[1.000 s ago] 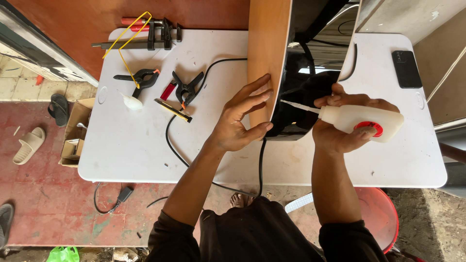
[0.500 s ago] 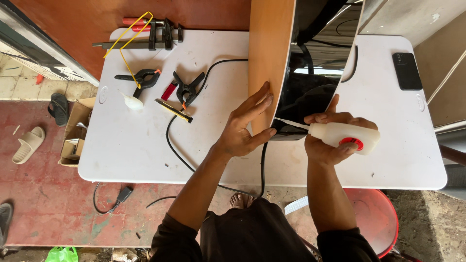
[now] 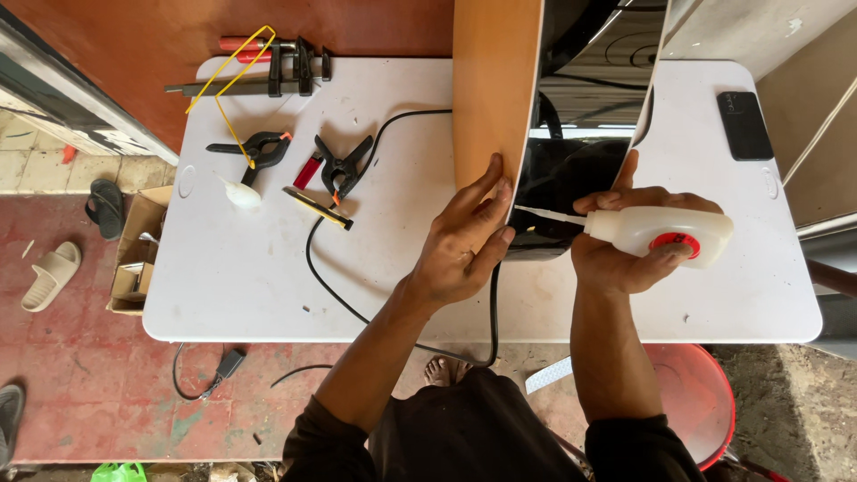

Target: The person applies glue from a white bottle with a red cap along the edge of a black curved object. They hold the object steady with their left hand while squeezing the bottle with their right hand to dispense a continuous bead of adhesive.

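A tall wooden panel point(image 3: 494, 89) stands on edge on the white table point(image 3: 250, 277), with a glossy black panel point(image 3: 571, 196) beside it. My left hand point(image 3: 464, 241) lies flat against the wooden panel's lower end, fingers spread. My right hand point(image 3: 625, 250) grips a white glue bottle point(image 3: 661, 234) with a red label. Its long thin nozzle points left at the seam between the wooden edge and the black panel.
Two black spring clamps point(image 3: 344, 165) and a bar clamp point(image 3: 268, 76) lie on the table's left part, with a yellow cord, a small white bottle point(image 3: 239, 192) and a black cable point(image 3: 357, 303). A dark phone point(image 3: 744, 125) lies far right. A red stool point(image 3: 696, 393) stands below.
My right hand has moved the glue bottle left and down, bringing the nozzle closer to the panel seam. My left hand has stayed on the wooden panel.
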